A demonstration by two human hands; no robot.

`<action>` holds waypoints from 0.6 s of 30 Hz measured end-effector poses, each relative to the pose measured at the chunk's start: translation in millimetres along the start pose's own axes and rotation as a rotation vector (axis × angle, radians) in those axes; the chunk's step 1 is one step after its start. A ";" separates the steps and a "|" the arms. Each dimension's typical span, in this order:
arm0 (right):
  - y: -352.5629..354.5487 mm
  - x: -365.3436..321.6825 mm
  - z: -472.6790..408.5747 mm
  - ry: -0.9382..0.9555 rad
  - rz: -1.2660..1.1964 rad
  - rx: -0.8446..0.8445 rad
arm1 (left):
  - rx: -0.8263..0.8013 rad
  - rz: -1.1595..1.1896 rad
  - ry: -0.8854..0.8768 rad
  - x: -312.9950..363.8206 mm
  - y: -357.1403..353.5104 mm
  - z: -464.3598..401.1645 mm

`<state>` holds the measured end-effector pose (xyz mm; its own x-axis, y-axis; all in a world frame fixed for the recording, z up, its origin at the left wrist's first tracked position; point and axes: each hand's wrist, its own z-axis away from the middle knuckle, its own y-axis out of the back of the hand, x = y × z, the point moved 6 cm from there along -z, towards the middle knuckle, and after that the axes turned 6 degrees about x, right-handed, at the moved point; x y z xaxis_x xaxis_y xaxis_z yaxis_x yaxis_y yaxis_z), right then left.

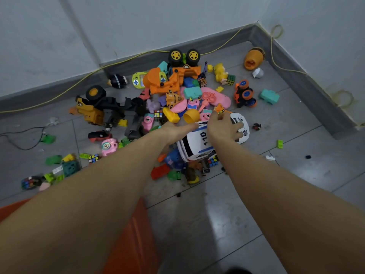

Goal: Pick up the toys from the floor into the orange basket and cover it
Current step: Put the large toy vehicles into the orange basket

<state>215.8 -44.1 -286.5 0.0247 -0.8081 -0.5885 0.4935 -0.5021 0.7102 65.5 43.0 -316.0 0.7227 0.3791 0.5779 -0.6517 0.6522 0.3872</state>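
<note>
One head-worn camera, looking forward and down.

It faced the room's corner from above, close over both outstretched forearms, with the toy pile [173, 107] on the grey floor [246, 210] mid-frame.

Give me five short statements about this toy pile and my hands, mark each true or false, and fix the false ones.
1. Both hands rest on the white police car marked 110. True: left hand, right hand.
2. The car already sits in the orange basket. False: it lies on the floor pile; the orange basket is near, under the left forearm.
3. A yellow cable runs along the baseboard. True.
4. The orange barrel toy lies in the pile's middle. False: it lies apart, near the corner.
5. The right hand's fingers pinch a small orange toy. True.
</note>
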 end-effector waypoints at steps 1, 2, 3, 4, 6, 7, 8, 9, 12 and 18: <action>1.6 -0.4 1.4 -0.007 -0.035 0.005 | 0.007 -0.015 -0.019 3.4 3.8 4.8; 2.6 -0.3 2.7 -0.011 -0.075 0.008 | 0.005 -0.003 -0.036 7.8 7.4 9.3; 4.5 -0.8 4.3 -0.012 -0.130 0.012 | -0.012 0.030 -0.054 12.7 11.7 14.8; 4.9 -1.1 6.3 -0.008 -0.179 0.016 | -0.039 0.066 -0.072 16.4 17.9 22.9; 7.9 -8.7 9.8 0.032 -0.259 0.014 | -0.098 0.095 -0.099 24.0 32.4 38.9; 9.1 -15.7 13.8 0.069 -0.286 -0.001 | -0.113 0.101 -0.119 27.3 41.0 47.8; 9.5 -26.1 24.2 0.105 -0.323 -0.036 | -0.122 0.111 -0.138 27.4 53.6 58.5; 8.8 -36.2 31.9 0.130 -0.366 -0.081 | -0.145 0.126 -0.150 29.6 61.0 66.4; 3.2 -71.7 58.4 0.223 -0.435 -0.178 | -0.165 0.142 -0.190 30.8 93.2 99.2; -10.5 -142.4 129.5 0.389 -0.520 -0.425 | -0.114 0.390 -0.133 -13.3 193.3 145.2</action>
<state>94.5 36.3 -160.1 -0.0360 -0.2952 -0.9548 0.8144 -0.5623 0.1431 -103.5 68.6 -144.6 0.3861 0.5291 0.7556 -0.8354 0.5479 0.0433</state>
